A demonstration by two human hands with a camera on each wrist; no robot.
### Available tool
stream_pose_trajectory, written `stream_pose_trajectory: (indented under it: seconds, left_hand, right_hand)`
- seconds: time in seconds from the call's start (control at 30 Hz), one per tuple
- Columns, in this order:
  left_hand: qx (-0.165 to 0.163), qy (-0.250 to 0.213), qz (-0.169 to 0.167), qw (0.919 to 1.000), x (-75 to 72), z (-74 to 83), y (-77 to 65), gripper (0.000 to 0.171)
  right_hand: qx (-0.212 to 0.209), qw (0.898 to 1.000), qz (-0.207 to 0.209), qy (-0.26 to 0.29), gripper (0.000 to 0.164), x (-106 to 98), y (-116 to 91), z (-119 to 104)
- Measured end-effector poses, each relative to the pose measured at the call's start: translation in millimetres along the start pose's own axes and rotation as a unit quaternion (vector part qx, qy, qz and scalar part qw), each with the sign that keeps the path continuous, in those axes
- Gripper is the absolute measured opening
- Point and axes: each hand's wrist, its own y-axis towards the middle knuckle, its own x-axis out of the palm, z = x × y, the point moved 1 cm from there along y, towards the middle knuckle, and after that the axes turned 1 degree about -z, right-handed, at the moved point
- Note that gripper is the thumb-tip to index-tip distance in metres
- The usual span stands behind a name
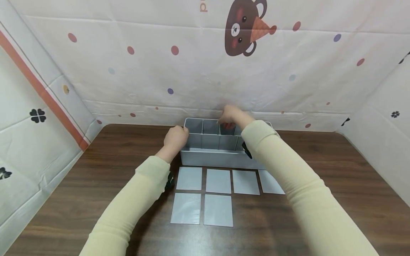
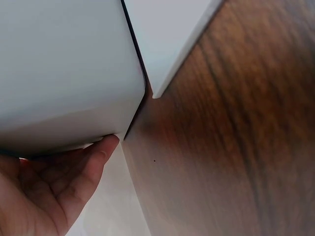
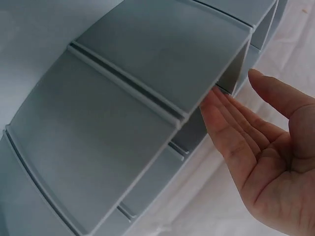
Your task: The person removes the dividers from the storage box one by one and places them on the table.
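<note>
A grey storage box (image 1: 221,158) with compartments stands at the back of the wooden table. My left hand (image 1: 176,138) holds its left end. The left wrist view shows that hand's fingertips against the box's outer wall (image 2: 64,59); the thumb is out of sight. Over the back row, my right hand (image 1: 233,115) reaches down, its fingers partly inside a compartment. Seen from the right wrist, the fingers of my right hand (image 3: 266,157) are stretched out beside a grey divider (image 3: 167,54), with the thumb held apart from them.
Several pale square panels (image 1: 218,210) lie flat in two rows on the table (image 1: 144,227) in front of the box. A patterned white sheet (image 1: 153,71) hangs close behind the box, and further sheeting borders both sides.
</note>
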Motion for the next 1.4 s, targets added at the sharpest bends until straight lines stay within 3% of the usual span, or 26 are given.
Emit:
stream_pose_trajectory:
  seconds: [0.23, 0.43, 0.63, 0.9, 1.1, 1.33, 1.4]
  left_hand:
    - [-0.008, -0.019, 0.004, 0.9998, -0.5, 0.3, -0.4, 0.033]
    - [-0.005, -0.012, 0.000, 0.9999, -0.5, 0.2, -1.5, 0.033]
    - [-0.011, -0.022, -0.003, 0.9997, 0.0, 0.1, -2.5, 0.033]
    - [0.003, -0.031, 0.041, 0.9987, 1.1, 0.1, -2.0, 0.029]
    - [0.002, -0.028, 0.038, 0.9989, 1.5, 0.0, -1.3, 0.027]
    - [-0.024, -0.087, 0.032, 0.9954, 2.8, -0.8, -0.2, 0.030]
    - [-0.021, -0.082, 0.031, 0.9960, 3.1, -1.0, -0.1, 0.030]
  right_hand:
    - [0.022, 0.999, -0.021, -0.012, 0.019, 4.5, 2.9, -4.4]
    - [0.038, 0.998, -0.049, -0.006, 0.031, 7.6, 1.4, -8.5]
    - [0.034, 0.997, -0.064, -0.009, 0.025, 8.6, 2.8, -10.4]
    - [0.035, 0.997, -0.072, 0.000, 0.024, 7.9, 2.0, -13.8]
    - [0.040, 0.996, -0.080, 0.013, 0.025, 5.7, -0.5, -15.8]
    - [0.046, 0.996, -0.076, 0.019, 0.025, 4.1, 1.4, -18.3]
    - [0.041, 0.996, -0.075, 0.016, 0.025, 2.7, 1.1, -18.9]
